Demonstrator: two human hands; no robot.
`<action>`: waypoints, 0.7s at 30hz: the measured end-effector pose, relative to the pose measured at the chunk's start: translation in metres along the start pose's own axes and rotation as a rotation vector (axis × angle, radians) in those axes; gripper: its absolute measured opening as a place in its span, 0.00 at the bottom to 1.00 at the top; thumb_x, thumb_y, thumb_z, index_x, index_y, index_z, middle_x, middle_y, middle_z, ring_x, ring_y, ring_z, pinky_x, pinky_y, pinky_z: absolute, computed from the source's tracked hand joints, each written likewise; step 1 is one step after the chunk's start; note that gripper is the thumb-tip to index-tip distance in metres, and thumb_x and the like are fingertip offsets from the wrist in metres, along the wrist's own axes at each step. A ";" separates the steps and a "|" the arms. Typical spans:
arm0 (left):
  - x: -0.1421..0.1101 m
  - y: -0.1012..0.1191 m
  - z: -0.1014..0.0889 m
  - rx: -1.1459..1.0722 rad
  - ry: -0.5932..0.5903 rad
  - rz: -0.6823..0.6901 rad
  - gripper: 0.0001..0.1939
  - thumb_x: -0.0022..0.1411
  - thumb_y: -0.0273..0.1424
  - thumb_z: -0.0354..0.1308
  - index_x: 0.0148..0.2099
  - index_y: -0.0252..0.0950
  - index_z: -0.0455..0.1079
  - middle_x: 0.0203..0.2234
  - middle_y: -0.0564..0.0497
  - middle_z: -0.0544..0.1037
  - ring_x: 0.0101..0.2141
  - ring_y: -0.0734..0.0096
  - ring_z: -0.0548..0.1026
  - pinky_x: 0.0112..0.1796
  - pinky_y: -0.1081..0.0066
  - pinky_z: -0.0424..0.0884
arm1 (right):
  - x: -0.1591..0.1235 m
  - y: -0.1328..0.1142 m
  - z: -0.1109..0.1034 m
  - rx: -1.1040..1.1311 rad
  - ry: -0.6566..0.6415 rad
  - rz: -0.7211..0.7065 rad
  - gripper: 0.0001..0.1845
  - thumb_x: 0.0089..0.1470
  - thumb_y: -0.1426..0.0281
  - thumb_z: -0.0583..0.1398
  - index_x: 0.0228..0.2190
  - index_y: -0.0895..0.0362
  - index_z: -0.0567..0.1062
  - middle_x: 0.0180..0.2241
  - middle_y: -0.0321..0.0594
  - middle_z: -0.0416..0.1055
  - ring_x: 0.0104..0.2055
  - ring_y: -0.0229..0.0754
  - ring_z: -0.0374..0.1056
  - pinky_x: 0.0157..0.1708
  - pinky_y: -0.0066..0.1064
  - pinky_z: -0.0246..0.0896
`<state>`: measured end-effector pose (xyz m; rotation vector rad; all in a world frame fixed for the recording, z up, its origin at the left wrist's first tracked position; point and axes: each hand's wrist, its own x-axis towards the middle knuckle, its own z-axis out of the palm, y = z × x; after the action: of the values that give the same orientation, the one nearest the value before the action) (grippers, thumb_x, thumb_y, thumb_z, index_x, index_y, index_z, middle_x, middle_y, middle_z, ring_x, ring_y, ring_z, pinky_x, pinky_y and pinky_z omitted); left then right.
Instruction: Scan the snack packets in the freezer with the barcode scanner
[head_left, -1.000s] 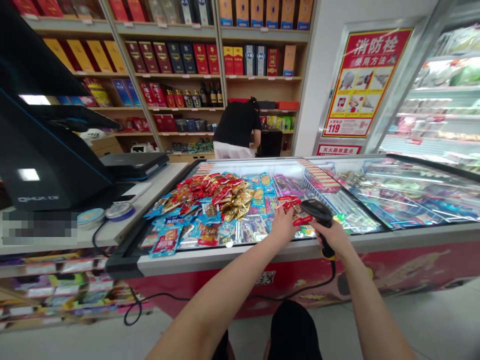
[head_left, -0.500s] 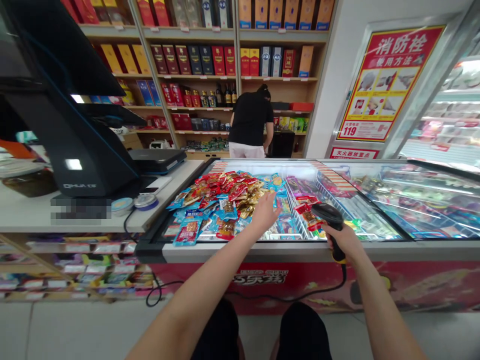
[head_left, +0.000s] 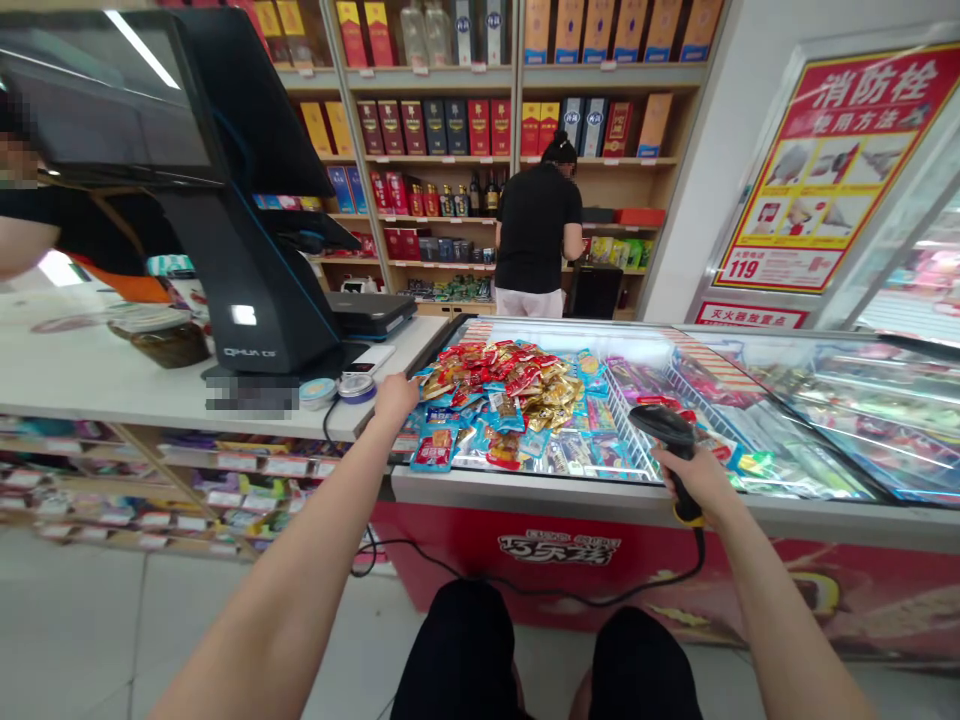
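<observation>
My right hand (head_left: 697,475) is closed around the grip of a black handheld barcode scanner (head_left: 664,430), held above the freezer's front edge with its cable hanging down. Behind the scanner lies a red snack packet (head_left: 716,440), partly covered by it. My left hand (head_left: 396,402) is at the left end of the freezer, its fingers stretched to the edge of a heap of small snack packets (head_left: 502,385); I see nothing held in it. Red, gold and blue wrappers make up the heap, which rests on the glass top. One blue-and-red packet (head_left: 433,450) lies at its front left corner.
The chest freezer (head_left: 525,490) stands before my knees. To the left, a counter (head_left: 90,385) bears a checkout terminal (head_left: 247,270), a jar (head_left: 166,338) and small round tubs (head_left: 318,392). A person in black (head_left: 534,235) stands by the back shelves; another person's arm (head_left: 26,240) shows far left.
My left hand has moved left, from the right side of the heap to its left edge. The view has turned left. The right hand still holds the scanner; the person behind stands more upright.
</observation>
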<state>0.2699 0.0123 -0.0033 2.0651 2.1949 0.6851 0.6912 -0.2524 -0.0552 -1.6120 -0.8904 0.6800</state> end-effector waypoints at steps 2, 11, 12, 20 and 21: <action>0.003 -0.010 0.005 0.029 -0.045 0.018 0.26 0.70 0.43 0.49 0.51 0.28 0.78 0.49 0.30 0.81 0.51 0.45 0.79 0.46 0.64 0.71 | -0.005 -0.006 0.009 0.000 -0.012 0.000 0.18 0.42 0.59 0.69 0.19 0.55 0.67 0.14 0.34 0.64 0.14 0.35 0.58 0.15 0.28 0.56; -0.010 -0.001 0.012 -0.008 -0.103 0.106 0.26 0.64 0.40 0.57 0.60 0.34 0.75 0.53 0.35 0.81 0.53 0.44 0.79 0.47 0.62 0.73 | -0.014 -0.020 0.030 -0.055 -0.045 -0.054 0.17 0.43 0.59 0.68 0.23 0.54 0.66 0.14 0.32 0.64 0.14 0.36 0.58 0.15 0.29 0.57; -0.012 0.001 0.010 -0.002 -0.100 0.112 0.25 0.64 0.38 0.56 0.59 0.34 0.75 0.52 0.35 0.81 0.52 0.44 0.79 0.46 0.62 0.73 | -0.014 -0.020 0.031 -0.062 -0.051 -0.065 0.17 0.44 0.58 0.67 0.22 0.54 0.66 0.13 0.32 0.63 0.14 0.36 0.58 0.16 0.29 0.57; -0.025 0.040 -0.016 -0.220 0.027 0.093 0.21 0.63 0.30 0.56 0.55 0.33 0.79 0.46 0.36 0.84 0.50 0.46 0.80 0.48 0.63 0.74 | -0.009 -0.018 0.031 -0.108 -0.103 -0.071 0.17 0.46 0.57 0.66 0.24 0.53 0.67 0.13 0.31 0.64 0.14 0.36 0.59 0.17 0.30 0.58; -0.028 0.048 -0.018 -0.315 0.022 0.078 0.19 0.62 0.30 0.58 0.54 0.33 0.79 0.44 0.37 0.85 0.49 0.47 0.81 0.48 0.63 0.74 | -0.009 -0.019 0.031 -0.120 -0.103 -0.073 0.17 0.47 0.57 0.66 0.24 0.53 0.67 0.13 0.32 0.64 0.14 0.36 0.59 0.17 0.30 0.59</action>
<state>0.3117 -0.0189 0.0225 1.9959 1.8777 0.9928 0.6570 -0.2414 -0.0437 -1.6532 -1.0775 0.6746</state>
